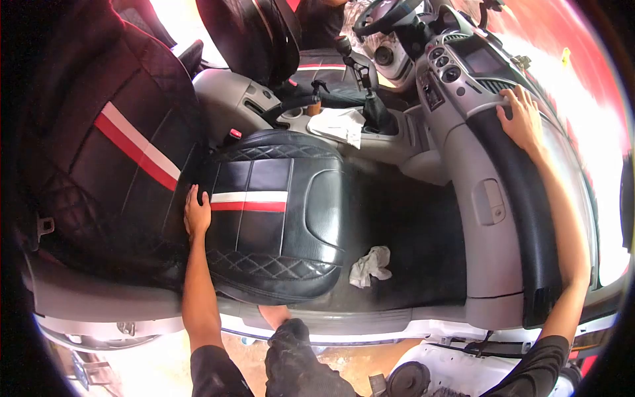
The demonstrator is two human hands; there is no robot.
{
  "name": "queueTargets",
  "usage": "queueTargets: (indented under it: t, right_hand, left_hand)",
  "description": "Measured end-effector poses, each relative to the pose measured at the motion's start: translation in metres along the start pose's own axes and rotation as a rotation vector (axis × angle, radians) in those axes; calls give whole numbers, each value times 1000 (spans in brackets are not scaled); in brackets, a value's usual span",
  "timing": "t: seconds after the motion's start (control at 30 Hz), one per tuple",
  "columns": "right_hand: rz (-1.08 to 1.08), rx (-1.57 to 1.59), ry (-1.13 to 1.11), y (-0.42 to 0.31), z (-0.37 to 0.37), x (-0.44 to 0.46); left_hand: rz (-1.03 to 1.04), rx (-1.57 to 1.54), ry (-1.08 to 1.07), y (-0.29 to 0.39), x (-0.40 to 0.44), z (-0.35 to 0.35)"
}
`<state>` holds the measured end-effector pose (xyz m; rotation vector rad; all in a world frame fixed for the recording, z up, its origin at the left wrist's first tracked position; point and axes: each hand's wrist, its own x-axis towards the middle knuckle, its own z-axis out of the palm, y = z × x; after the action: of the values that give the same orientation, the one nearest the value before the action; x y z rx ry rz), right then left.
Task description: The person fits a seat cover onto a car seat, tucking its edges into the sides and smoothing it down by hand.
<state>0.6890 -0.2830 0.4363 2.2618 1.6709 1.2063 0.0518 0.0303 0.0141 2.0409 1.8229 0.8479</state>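
Observation:
My left hand lies at the crease of the black car seat, where the cushion meets the backrest; its fingers are stretched out, with the thumb apart. White and red stripes cross both seat parts. Over on the dashboard, my right hand rests beside an air vent, its fingers spread and slightly bent. Nothing shows in either hand. A crumpled white cloth lies on the dark floor in front of the seat.
Another white cloth lies on the centre console next to the gear lever. The steering wheel and driver's seat stand beyond, with part of another person there. The door sill runs along the near side.

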Motion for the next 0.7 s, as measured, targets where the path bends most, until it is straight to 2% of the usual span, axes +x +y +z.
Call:
queueTargets:
  t: [0.7]
  right_hand:
    - [-18, -9, -22, 6, 4, 2]
  left_hand:
    - [-4, -5, 10, 2, 0, -1]
